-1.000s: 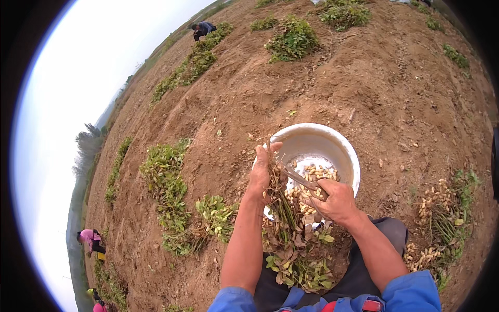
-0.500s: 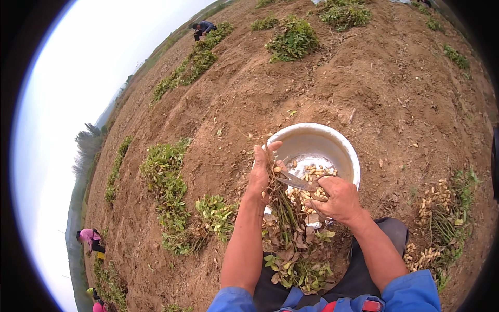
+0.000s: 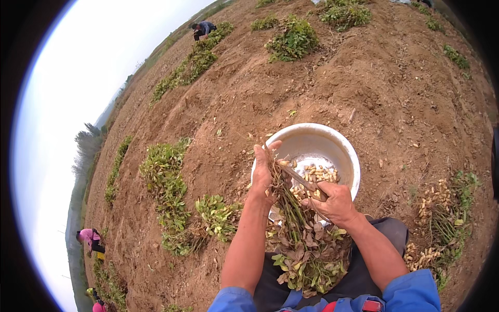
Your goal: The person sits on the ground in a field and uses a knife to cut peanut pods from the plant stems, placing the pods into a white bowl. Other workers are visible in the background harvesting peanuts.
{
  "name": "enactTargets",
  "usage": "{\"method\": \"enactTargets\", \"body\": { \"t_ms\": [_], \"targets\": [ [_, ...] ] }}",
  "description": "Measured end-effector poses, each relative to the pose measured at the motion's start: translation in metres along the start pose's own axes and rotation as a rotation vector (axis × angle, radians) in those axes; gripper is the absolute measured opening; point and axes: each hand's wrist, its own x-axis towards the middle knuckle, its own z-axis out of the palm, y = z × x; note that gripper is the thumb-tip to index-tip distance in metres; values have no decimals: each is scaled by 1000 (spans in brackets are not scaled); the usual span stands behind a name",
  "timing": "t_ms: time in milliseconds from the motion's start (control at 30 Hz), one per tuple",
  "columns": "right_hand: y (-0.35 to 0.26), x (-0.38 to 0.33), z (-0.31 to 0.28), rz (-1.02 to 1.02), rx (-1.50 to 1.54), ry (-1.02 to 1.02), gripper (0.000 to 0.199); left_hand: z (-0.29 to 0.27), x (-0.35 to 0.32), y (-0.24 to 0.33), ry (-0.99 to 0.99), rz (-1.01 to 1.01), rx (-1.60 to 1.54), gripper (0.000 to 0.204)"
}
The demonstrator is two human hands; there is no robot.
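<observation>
My left hand is closed around the root end of an uprooted peanut plant, thumb up and fingertips showing past the stems. Its leafy tops hang down over my lap. A pair of scissors is gripped in my right hand, the blades pointing left and touching or nearly touching the roots by my left hand. Below both hands stands a white metal basin, with loose peanuts on its bottom. The stems and my wrists hide part of the basin's near side.
Peanut plants with pods lie on the soil to my right. More leafy plants lie in rows to the left and a clump lies ahead. A person bends over plants far off; another in pink is at far left.
The scissor blades, spread apart before, now look closed together. The plant's leafy tops have swung to the right over my lap. Both hands stay in nearly the same place.
</observation>
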Motion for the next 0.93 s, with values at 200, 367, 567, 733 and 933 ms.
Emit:
{"method": "enactTargets", "body": {
  "t_ms": [200,367,567,733,933],
  "targets": [
    [10,-1,10,301,461,-113,47,-3,1,-5,-192,153,-129,68],
    [0,0,2,327,324,-78,49,8,-3,2,-56,362,240,72],
    [3,-2,-1,129,-199,61,48,-9,6,-7,42,193,554,24],
    [10,-4,2,38,-340,138,47,-13,12,-16,65,309,690,25],
    [3,3,2,260,-380,-38,45,-7,4,-19,244,460,1015,32]
  ]
}}
